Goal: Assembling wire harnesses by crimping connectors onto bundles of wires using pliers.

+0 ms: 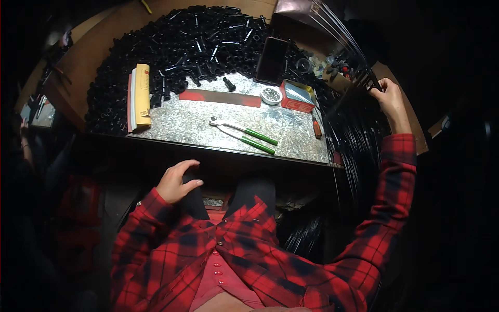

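Observation:
My right hand (392, 104) is raised at the right side of the table, its fingers closed on a bunch of thin black strands (355, 43). The strands are long and shiny and rise in an arc toward the upper left. Over my lap, just in front of the table's near edge, my left hand (179, 182) holds nothing, with thumb and forefinger apart. Pliers with green handles (244, 136) lie on the speckled tabletop (182, 127), nearest to that hand. More thin black strands (356, 148) hang beside the table's right end, below my right hand.
Small black tubular parts (171, 49) form a large heap at the back. A phone (272, 59) leans there. Around the tabletop are a yellow packet (141, 96), a flat bar (221, 98), a round white dish (271, 95), a red box (298, 97) and an orange-handled screwdriver (316, 128).

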Demonstrator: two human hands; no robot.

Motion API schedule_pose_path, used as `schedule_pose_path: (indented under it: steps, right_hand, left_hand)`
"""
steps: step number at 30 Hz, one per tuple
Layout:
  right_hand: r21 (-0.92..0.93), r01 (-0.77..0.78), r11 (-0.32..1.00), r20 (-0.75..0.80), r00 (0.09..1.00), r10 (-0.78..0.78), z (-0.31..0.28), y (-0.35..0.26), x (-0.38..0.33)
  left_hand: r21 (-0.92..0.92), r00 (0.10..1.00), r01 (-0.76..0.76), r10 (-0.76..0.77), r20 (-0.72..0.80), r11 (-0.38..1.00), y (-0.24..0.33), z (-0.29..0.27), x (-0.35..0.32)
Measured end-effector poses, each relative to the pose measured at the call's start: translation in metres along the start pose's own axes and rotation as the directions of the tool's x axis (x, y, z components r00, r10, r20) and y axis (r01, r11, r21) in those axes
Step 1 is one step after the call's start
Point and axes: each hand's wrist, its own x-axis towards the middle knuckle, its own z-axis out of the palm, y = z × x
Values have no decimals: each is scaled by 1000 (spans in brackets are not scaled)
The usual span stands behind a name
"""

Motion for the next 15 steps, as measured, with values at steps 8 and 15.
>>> schedule_pose_path:
  steps: [8, 15]
  right_hand:
    - [584, 80, 808, 199, 951, -238, 56, -88, -32]
    - [736, -39, 676, 410, 820, -400, 97, -177, -93]
  left_hand:
    - [369, 857, -315, 429, -285, 874, 85, -25, 68]
    - [340, 722, -289, 437, -537, 895, 108, -5, 114]
